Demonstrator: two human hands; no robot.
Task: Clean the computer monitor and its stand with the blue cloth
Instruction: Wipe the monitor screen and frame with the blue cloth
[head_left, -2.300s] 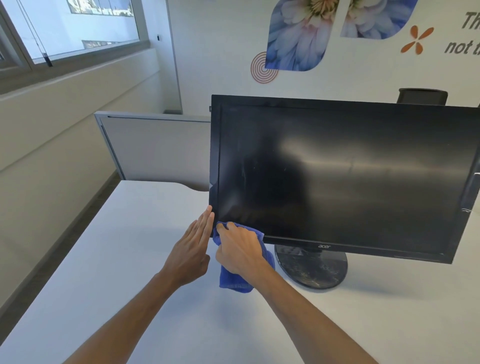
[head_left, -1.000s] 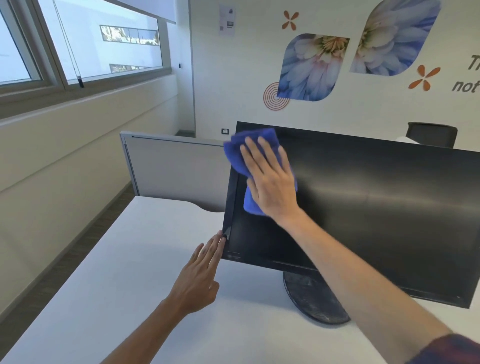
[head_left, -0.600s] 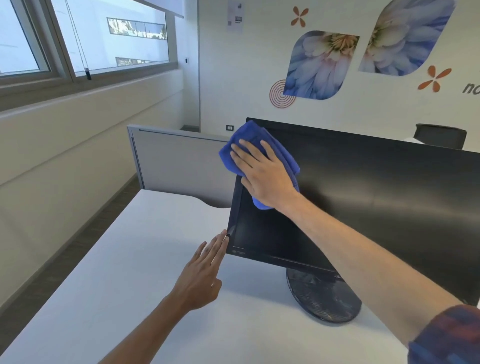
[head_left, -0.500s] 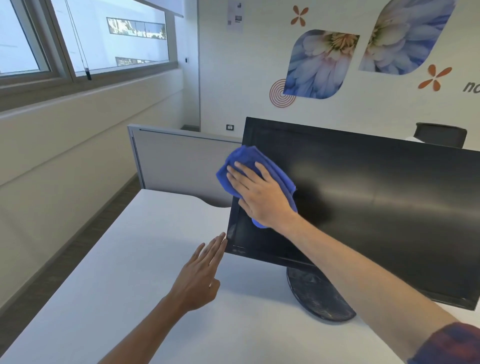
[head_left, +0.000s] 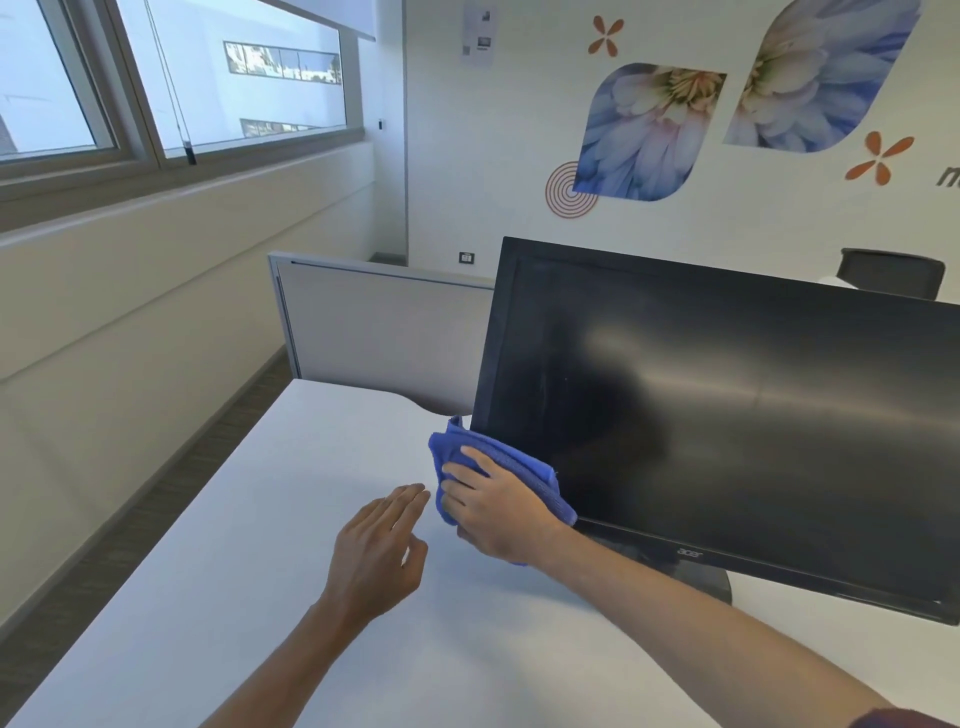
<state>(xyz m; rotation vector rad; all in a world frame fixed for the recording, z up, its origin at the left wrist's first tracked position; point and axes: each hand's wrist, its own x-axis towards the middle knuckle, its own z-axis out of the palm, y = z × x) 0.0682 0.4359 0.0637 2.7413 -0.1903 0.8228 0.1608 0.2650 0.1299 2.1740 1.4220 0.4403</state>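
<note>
Monitor (head_left: 727, 415): black, screen dark, tilted in the view so its right side runs lower; it stands on the white table (head_left: 311, 519), toward the far right part of it. A brand mark shows on the lower bezel.
Stand (head_left: 711, 584): dark base under the screen's lower edge, mostly hidden by the screen and the right forearm.
Cloth (head_left: 457, 452): blue, bunched, pressed against the monitor's lower left corner and wrapping round its left edge.
Right hand (head_left: 498, 514): lies over the cloth, fingers spread and slightly bent, pressing it onto the corner; the grip is a flat press with relaxed fingers, not a fist round the cloth.
Left hand (head_left: 379, 551): just left of the cloth, over the table, fingers straight and close together, pointing toward the monitor; grip open, holding nothing. Whether the fingertips touch the cloth cannot be told.
Sleeve (head_left: 904, 719): dark red edge at the lower right corner.
Divider (head_left: 384, 327): grey panel behind the table's far edge, left of the monitor.
Window (head_left: 171, 78): along the left wall, a cord hanging before it.
Wall (head_left: 493, 156): white, with blue flower prints and orange marks.
Chair (head_left: 891, 273): dark backrest top behind the monitor's upper right.
</note>
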